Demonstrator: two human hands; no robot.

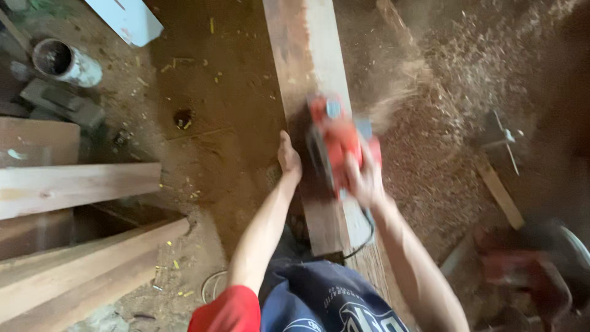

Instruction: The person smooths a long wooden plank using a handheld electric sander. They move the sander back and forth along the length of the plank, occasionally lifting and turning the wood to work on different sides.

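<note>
Planer (335, 144), red, sits on long plank (313, 92) w/ right hand (364, 179) wrapped tight on its handle to push, left hand (289, 157) pressed flat on plank edge to steady; shavings (399, 92) fly right.

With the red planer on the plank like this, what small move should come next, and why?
Probably push the red planer a little further forward along the plank. The right hand grips its handle, the left hand steadies the plank's edge beside it, shavings spray off to the right, and a long stretch of board lies ahead of the tool.
</note>
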